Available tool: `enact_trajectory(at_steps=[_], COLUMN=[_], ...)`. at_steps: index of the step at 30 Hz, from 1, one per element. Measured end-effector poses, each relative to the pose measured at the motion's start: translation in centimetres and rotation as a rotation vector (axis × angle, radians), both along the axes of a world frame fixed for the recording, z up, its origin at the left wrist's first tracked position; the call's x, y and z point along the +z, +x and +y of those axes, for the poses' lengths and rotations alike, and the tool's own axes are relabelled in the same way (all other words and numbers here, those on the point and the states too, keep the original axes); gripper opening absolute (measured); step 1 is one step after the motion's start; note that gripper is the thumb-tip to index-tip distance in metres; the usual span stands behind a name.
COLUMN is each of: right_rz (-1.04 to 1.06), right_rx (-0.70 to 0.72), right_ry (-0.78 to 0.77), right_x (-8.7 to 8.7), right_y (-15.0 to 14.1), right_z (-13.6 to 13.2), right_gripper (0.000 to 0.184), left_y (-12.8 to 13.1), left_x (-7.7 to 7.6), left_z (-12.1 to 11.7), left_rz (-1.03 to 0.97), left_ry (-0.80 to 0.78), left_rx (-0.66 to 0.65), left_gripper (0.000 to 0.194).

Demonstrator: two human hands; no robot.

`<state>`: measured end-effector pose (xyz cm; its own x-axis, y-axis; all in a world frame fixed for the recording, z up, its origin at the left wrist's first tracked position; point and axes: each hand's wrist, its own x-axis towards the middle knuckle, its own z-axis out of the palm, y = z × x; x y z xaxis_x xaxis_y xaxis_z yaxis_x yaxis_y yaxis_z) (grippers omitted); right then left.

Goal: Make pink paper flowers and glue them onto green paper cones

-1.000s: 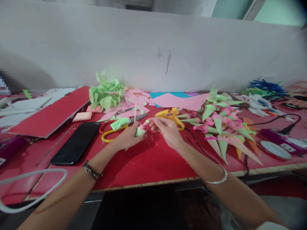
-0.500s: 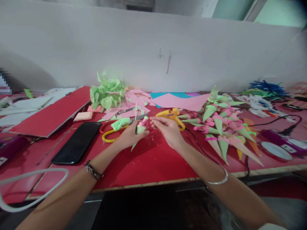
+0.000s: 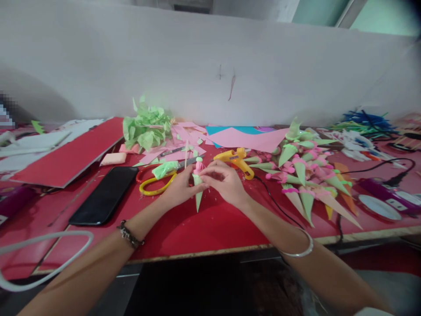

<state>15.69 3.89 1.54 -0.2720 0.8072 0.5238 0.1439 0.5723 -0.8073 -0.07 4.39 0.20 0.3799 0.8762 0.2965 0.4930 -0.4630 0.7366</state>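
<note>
My left hand (image 3: pixel 180 186) is closed around a small ice-cream cone (image 3: pixel 198 199) of pale green paper, with its tip pointing down. A pink swirl (image 3: pixel 199 166) fills the cone's top, and a light green ball (image 3: pixel 199 159) crowns it. From behind the left fingers a thin wooden stick (image 3: pixel 186 151) sticks up. With its fingertips pinched, my right hand (image 3: pixel 225 182) touches the cone near its rim; whatever those fingertips hold is too small to make out. Yellow-and-red-handled scissors (image 3: pixel 154 188) lie beside the left hand, partly under a wrapped green lump (image 3: pixel 165 169).
A yellow glue gun (image 3: pixel 235 158) lies behind the right hand, its cord running right. Many similar cones are piled at right (image 3: pixel 301 171). A black phone (image 3: pixel 104 195), a red board (image 3: pixel 72 153), green crumpled paper (image 3: pixel 146 127) and pink paper sheets (image 3: pixel 246 138) surround the work spot.
My right hand has moved left and down, from apart to touching the cone. The cone has turned more upright in my left hand.
</note>
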Motion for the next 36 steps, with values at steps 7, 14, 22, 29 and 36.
enact_trajectory(at_steps=[7,14,22,29,36], right_rz=[0.006,0.117,0.169,0.147,0.211], right_rx=[-0.004,0.05,0.127,0.096,0.057], right_ry=[0.014,-0.127,-0.211,-0.208,-0.301], right_x=[-0.1,-0.43,-0.11,-0.33,-0.09], right_y=[-0.06,-0.32,-0.33,-0.4,-0.43], right_z=[0.02,0.22,0.15,0.21,0.23], right_gripper=[0.007,0.01,0.012,0.013,0.012], left_y=[0.0,-0.15,-0.08,0.01,-0.15], left_x=[-0.05,0.25,0.36,0.46,-0.21], left_z=[-0.03,-0.26,-0.37,-0.4,0.14], left_rz=[-0.008,0.088,0.076,0.089,0.17], left_ry=[0.017,0.054,0.077,0.055,0.007], left_rx=[-0.022,0.024,0.012,0.016,0.002], left_gripper=[0.052,0.061,0.054,0.056,0.047])
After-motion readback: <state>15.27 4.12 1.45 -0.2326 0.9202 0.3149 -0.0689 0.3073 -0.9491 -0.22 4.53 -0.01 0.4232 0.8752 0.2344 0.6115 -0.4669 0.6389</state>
